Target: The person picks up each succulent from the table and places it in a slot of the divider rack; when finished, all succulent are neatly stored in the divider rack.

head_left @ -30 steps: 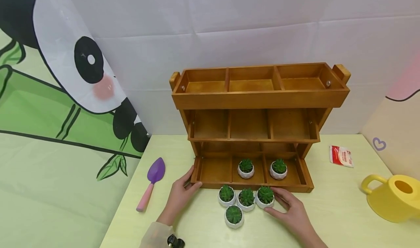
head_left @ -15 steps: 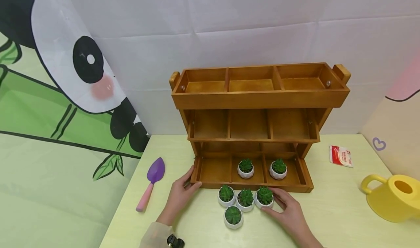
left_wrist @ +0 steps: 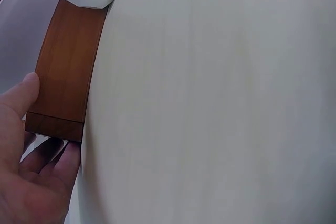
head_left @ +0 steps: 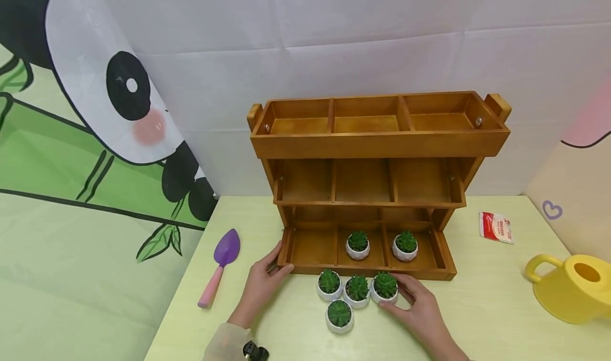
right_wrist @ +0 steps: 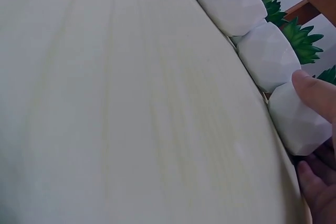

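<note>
A brown wooden tiered shelf (head_left: 379,146) stands on the table with divided trays. My left hand (head_left: 262,281) holds the left front corner of its bottom tray (head_left: 367,270). In the left wrist view the thumb lies on the tray's front board (left_wrist: 68,61), and the fingers bend at its end. My right hand (head_left: 422,308) pinches a small succulent in a white pot (head_left: 384,288) between thumb and fingers. That pot rests on the table, beside another potted succulent (head_left: 357,289). Two more, a left one (head_left: 329,283) and a nearer one (head_left: 339,314), stand close by.
Inside the bottom tray sit one potted succulent (head_left: 357,243) in the middle compartment and another (head_left: 405,244) in the right one. A purple trowel (head_left: 224,257) lies at left. To the right are a red-and-white packet (head_left: 496,227) and a yellow watering can (head_left: 570,287).
The right hand and the pot it holds have shifted slightly left, and the neighbouring loose pots have moved a little with them. The left hand has stayed on the tray corner.
</note>
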Demonstrator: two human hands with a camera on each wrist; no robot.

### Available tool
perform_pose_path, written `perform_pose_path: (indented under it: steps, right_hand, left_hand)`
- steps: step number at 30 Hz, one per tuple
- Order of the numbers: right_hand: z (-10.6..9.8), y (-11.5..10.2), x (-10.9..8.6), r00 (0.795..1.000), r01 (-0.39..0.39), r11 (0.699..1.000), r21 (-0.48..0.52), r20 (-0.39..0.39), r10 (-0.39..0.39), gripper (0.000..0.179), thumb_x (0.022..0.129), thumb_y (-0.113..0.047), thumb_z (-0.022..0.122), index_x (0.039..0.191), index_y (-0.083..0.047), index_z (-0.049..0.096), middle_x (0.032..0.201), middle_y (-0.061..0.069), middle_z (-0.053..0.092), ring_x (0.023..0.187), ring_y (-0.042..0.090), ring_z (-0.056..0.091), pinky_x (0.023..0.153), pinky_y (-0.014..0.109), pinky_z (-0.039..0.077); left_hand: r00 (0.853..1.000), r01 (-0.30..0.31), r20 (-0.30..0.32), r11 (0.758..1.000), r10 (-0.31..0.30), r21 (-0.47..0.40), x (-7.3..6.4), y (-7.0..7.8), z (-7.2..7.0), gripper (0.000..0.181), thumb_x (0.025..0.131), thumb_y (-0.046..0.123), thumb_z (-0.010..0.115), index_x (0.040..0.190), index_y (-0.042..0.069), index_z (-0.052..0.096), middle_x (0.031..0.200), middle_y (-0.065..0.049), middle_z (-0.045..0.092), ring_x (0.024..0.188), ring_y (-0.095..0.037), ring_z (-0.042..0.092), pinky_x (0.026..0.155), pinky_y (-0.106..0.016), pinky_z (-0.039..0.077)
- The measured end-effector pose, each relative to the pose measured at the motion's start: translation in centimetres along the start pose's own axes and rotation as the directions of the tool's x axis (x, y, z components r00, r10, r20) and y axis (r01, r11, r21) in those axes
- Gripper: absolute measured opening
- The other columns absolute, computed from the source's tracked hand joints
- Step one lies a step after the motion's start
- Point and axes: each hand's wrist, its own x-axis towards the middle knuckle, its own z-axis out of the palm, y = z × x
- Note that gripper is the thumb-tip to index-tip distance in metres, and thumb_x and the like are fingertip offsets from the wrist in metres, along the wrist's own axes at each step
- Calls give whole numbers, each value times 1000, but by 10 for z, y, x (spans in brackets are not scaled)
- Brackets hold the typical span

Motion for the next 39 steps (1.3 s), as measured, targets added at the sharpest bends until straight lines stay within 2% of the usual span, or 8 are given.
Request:
perform_pose_path:
  steps: [7, 16, 23, 32, 39]
  right_hand:
    - [-1, -3, 0, 1000, -5, 1000, 9, -1, 5, 66, 72, -12, 99, 129, 2, 68, 128, 13, 66, 121, 33, 64, 100, 28, 54]
    - [0, -2, -1, 1000, -11, 996, 91, -5, 12, 64, 72, -6, 97, 129, 3, 68, 127, 14, 66, 118, 33, 66, 95, 24, 55]
    - [-1, -4, -1, 1000, -27, 995, 98, -6, 28, 64, 72, -5, 97, 129, 3, 68, 128, 15, 66, 117, 33, 67, 95, 24, 55]
    - [-3, -3, -3, 1000, -23, 992, 127, -9, 24, 65, 72, -3, 97, 129, 4, 68, 127, 14, 66, 115, 24, 67, 94, 22, 55]
    - [-5, -4, -3, 999, -34, 993, 114, 2, 34, 64, 72, -3, 96, 129, 3, 68, 128, 15, 66, 115, 25, 67, 94, 23, 56]
  left_hand:
    - [1000, -4, 0, 1000, 4, 10, -1, 2, 0, 73, 94, 22, 81, 158, 17, 47, 158, -9, 47, 137, -30, 53, 102, -31, 52]
    - [1000, -2, -9, 1000, 2, 20, -1, 2, 0, 72, 94, 23, 81, 158, 16, 48, 158, -8, 47, 137, -30, 54, 102, -31, 52]
    - [1000, -4, -18, 1000, 4, 5, -1, -2, -1, 70, 93, 25, 81, 156, 17, 51, 157, -4, 49, 138, -28, 52, 103, -33, 52]
    - [1000, -6, -23, 1000, 7, 15, -2, -1, 0, 69, 94, 25, 81, 155, 16, 52, 156, -4, 50, 138, -29, 52, 103, -33, 52]
    - [996, -64, -54, 998, 65, 19, -4, -5, 2, 65, 95, 20, 80, 154, 8, 53, 155, -12, 50, 136, -36, 53, 101, -30, 52]
